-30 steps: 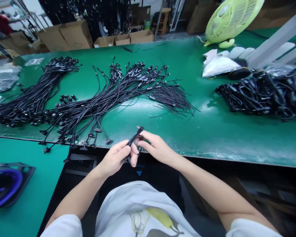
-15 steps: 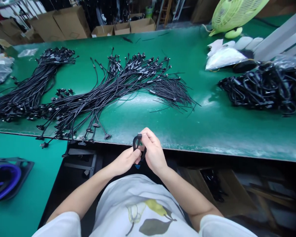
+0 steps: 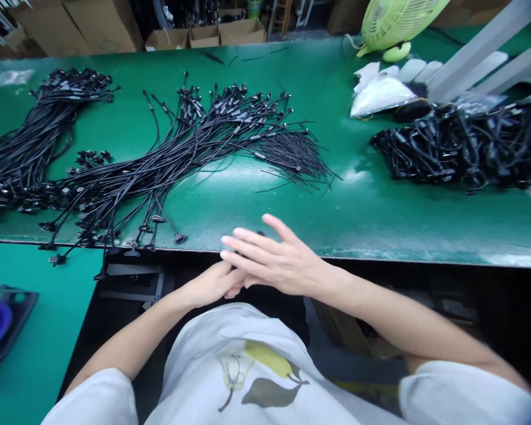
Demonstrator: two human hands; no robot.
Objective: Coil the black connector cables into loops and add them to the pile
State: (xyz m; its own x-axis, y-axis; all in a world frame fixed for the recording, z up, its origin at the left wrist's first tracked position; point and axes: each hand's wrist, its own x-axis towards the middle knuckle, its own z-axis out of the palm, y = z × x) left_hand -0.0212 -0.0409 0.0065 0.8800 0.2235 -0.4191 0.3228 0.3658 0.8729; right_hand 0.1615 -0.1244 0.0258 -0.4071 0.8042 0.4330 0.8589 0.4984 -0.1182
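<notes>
In front of my chest, at the near edge of the bench, my two hands cross. My right hand (image 3: 277,260) is flat with its fingers stretched out, passing over the other hand. Underneath it, my left hand (image 3: 216,282) is closed around a coiled black cable (image 3: 261,234). Only a small dark bit of that cable shows above my right fingers; the rest is hidden. Beyond my hands lies a loose bundle of straight black cables (image 3: 159,159) with small connectors at their ends, several of them hanging over the bench edge.
Another cable bundle (image 3: 48,124) lies at the left. At the right is a heap of coiled black cables (image 3: 464,144), with white plastic bags (image 3: 380,94) and a green fan (image 3: 396,23) behind. A green bench (image 3: 380,227) spans the view; cardboard boxes (image 3: 101,26) stand beyond.
My right hand has let go of the cable loop, opened flat and swung left across my left hand. The loop, plainly visible before, is now mostly covered. The view has shifted slightly right.
</notes>
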